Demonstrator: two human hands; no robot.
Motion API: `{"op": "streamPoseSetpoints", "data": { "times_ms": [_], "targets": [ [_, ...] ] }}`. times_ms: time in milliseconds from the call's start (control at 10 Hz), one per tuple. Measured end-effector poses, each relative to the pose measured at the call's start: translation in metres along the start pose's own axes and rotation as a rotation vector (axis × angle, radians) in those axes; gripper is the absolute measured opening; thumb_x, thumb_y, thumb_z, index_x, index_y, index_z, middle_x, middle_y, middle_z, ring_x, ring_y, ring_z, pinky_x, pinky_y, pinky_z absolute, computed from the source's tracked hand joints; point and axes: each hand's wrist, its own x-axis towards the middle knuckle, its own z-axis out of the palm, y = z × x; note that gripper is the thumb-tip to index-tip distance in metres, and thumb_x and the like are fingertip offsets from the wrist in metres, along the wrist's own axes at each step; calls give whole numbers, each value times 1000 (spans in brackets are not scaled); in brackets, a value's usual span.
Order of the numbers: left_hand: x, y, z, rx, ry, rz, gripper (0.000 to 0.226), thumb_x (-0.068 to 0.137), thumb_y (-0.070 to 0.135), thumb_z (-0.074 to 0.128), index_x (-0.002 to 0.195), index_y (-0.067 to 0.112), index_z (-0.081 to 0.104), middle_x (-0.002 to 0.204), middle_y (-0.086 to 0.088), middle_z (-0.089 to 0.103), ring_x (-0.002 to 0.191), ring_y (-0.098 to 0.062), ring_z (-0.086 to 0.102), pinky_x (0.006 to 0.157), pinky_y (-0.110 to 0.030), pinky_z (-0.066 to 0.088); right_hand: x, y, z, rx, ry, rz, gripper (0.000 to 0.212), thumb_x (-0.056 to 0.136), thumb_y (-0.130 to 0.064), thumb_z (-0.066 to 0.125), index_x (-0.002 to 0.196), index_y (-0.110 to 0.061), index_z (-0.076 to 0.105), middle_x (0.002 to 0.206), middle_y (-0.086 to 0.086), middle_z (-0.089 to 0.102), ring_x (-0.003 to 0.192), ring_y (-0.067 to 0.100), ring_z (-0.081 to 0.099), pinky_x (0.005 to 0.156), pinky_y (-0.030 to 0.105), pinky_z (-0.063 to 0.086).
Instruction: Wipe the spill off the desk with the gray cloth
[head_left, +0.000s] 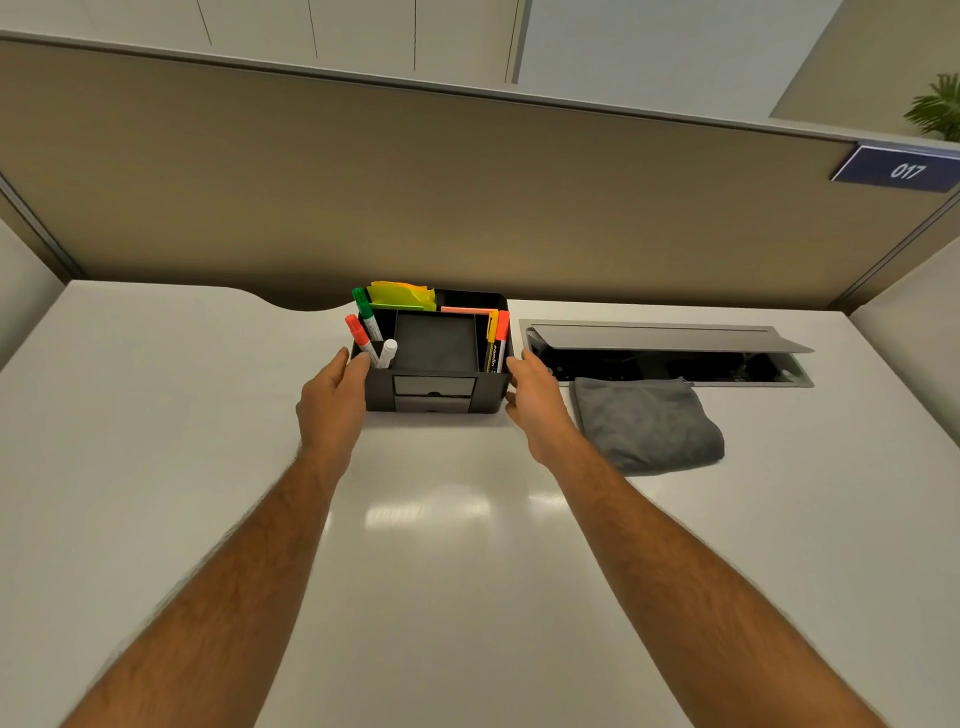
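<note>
I have my left hand (332, 400) and my right hand (535, 400) clasped on the two short ends of the black plastic desk organiser (436, 364), fingers curled onto its sides, so both are holding it. I judge I'm bracing it this way to shift it off the patch to be wiped. No spill shows on the glossy white desk (208, 415), so it may sit under or near the organiser. The folded gray microfibre cloth (647, 423) lies untouched just beside my right hand, its far edge against the open cable hatch (670, 353) near the desk's back edge. A beige partition panel (467, 197) with a blue "017" plate (901, 169) closes the cubicle behind.
</note>
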Motion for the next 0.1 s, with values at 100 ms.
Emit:
{"op": "streamPoseSetpoints", "data": {
  "times_ms": [100],
  "targets": [
    [-8,-8,-11,138,-22,29,56,102,51,41,149,19,46,147,-3,55,135,-27,50,112,-43,38,-7,6,-11,103,3,-30,51,107,-30,47,156,-27,35,157,3,42,139,25,45,116,43,41]
  ]
}}
